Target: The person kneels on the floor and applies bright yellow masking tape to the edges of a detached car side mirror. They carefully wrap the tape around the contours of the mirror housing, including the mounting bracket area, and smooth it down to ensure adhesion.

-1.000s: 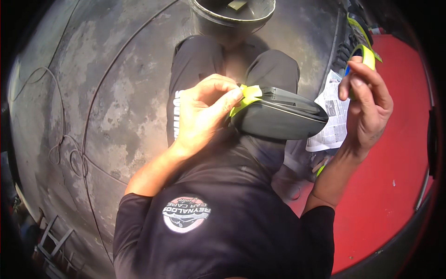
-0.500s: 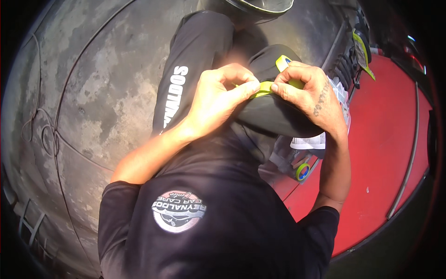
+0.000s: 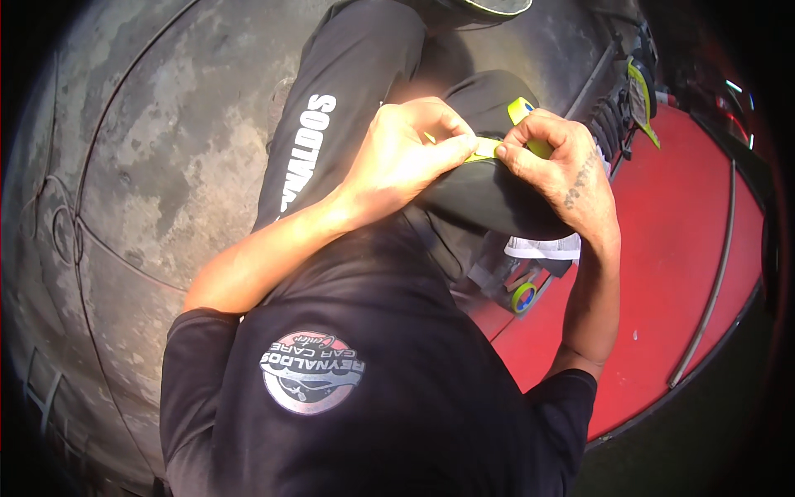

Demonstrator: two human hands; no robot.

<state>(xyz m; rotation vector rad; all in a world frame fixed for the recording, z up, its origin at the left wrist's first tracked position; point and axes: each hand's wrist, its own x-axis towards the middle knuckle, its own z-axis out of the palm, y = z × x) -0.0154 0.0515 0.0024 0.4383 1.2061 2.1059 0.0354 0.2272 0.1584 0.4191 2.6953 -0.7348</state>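
Over my bent knee, in dark trousers, both hands meet at a short strip of yellow-green masking tape. My left hand pinches the strip's left end between thumb and forefinger, with a small tip poking out behind the thumb. At the strip's other end, the thumb and fingers of my right hand are closed on the tape. A yellow-green tape roll with a blue core shows past the right fingers, tucked in that hand and partly hidden by it.
A second tape roll lies beside printed paper at a red panel on my right. A dark cable runs across the stained grey floor. Beyond my knees stands a round container; yellow-edged items sit at the far right.
Both hands have shifted slightly right, still pinching the tape strip. The view has moved a little, so the floor, the red panel and the second roll sit further left.
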